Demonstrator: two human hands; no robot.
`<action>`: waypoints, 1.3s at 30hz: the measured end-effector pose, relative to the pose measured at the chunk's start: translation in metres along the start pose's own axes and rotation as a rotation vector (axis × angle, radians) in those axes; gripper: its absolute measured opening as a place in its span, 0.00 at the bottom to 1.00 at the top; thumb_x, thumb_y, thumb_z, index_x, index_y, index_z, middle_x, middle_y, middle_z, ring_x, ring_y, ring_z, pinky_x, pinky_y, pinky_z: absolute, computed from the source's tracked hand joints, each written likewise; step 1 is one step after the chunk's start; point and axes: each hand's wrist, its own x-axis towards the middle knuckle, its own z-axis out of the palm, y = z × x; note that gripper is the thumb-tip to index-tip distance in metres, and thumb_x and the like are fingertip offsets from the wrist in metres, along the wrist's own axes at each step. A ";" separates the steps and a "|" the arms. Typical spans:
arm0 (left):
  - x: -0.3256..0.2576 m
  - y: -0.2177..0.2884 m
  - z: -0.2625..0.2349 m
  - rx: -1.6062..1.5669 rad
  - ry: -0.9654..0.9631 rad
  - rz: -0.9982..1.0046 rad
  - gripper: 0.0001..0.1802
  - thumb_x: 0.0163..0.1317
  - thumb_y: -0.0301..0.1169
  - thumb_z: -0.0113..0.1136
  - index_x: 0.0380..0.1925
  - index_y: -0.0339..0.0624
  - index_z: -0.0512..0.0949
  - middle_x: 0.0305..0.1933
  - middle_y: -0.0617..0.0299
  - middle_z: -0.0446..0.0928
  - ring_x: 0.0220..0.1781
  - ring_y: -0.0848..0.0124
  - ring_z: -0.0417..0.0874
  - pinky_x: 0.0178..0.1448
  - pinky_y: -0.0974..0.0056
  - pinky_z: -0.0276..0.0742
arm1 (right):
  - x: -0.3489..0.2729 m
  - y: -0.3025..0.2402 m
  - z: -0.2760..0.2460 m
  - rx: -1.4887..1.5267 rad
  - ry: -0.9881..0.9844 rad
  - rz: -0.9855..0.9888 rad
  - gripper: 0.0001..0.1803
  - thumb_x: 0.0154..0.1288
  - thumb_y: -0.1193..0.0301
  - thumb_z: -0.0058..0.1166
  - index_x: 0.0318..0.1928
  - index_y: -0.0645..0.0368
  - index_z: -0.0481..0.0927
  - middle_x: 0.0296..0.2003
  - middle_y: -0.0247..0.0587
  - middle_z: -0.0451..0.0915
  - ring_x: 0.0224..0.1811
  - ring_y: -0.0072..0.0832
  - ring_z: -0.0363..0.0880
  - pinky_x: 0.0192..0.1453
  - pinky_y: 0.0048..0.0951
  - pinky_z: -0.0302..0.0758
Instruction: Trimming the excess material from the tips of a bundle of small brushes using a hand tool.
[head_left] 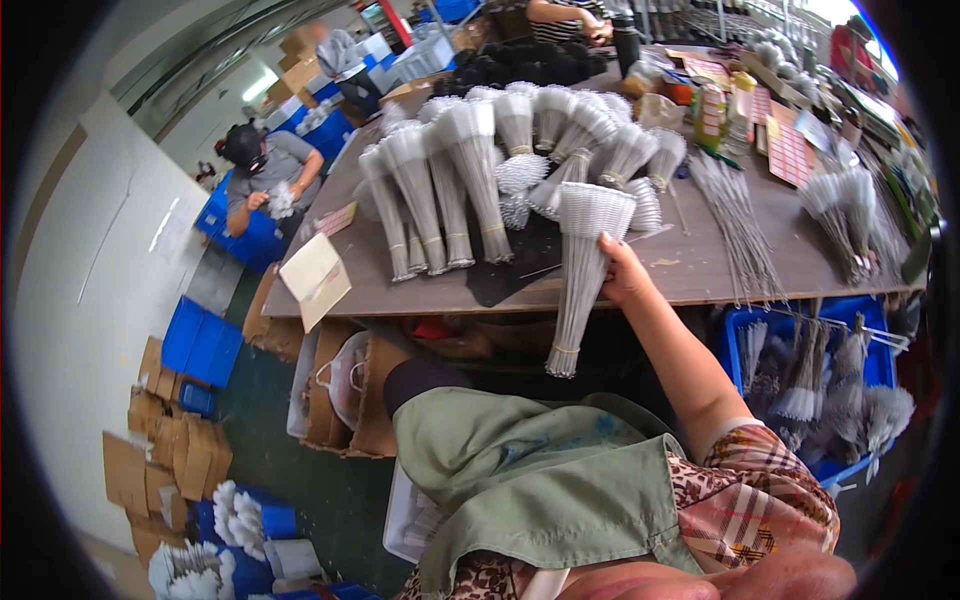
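My right hand [624,272] is closed round a bundle of thin wire brushes [582,275] with white bristle heads and grey wire stems. Its heads point up toward the pile on the table, and the tied stem ends hang past the table's front edge. Behind it many similar bundles of white-headed brushes [470,180] lie heaped on the brown table [690,262]. A dark mat [505,275] shows under part of the heap. My left hand is not in view.
Loose wires [738,225] and more brush bundles [845,215] lie at the table's right. Below them stands a blue crate [738,345] of brushes. An open cardboard box [385,385] sits under the table's front. A co-worker [275,175] sits at the left holding white pieces.
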 end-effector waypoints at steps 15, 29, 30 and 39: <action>-0.156 -0.098 -0.051 0.111 -0.526 0.158 0.18 0.52 0.44 0.51 0.24 0.41 0.81 0.33 0.50 0.80 0.27 0.55 0.82 0.30 0.53 0.77 | 0.001 -0.005 -0.016 -0.008 -0.085 -0.021 0.32 0.51 0.57 0.63 0.52 0.63 0.69 0.41 0.41 0.78 0.40 0.29 0.79 0.45 0.33 0.78; -0.184 -0.166 -0.067 -0.011 -1.025 0.203 0.16 0.51 0.42 0.51 0.23 0.42 0.81 0.30 0.50 0.80 0.28 0.53 0.82 0.31 0.51 0.77 | 0.006 0.009 -0.030 -0.011 -0.024 -0.077 0.37 0.50 0.55 0.63 0.55 0.64 0.66 0.45 0.46 0.77 0.45 0.36 0.78 0.50 0.40 0.78; -0.190 -0.170 -0.069 -0.020 -1.064 0.216 0.16 0.51 0.42 0.51 0.22 0.42 0.81 0.30 0.51 0.80 0.28 0.53 0.82 0.31 0.51 0.77 | 0.004 0.007 -0.027 -0.008 -0.015 -0.067 0.37 0.50 0.56 0.64 0.55 0.64 0.65 0.45 0.45 0.76 0.45 0.34 0.78 0.49 0.38 0.78; -0.201 -0.175 -0.077 -0.110 -1.380 0.284 0.15 0.51 0.40 0.52 0.21 0.42 0.81 0.28 0.51 0.80 0.28 0.52 0.82 0.31 0.51 0.77 | 0.010 0.011 -0.044 -0.045 -0.062 -0.068 0.40 0.51 0.54 0.63 0.58 0.65 0.64 0.50 0.50 0.74 0.49 0.39 0.76 0.52 0.41 0.76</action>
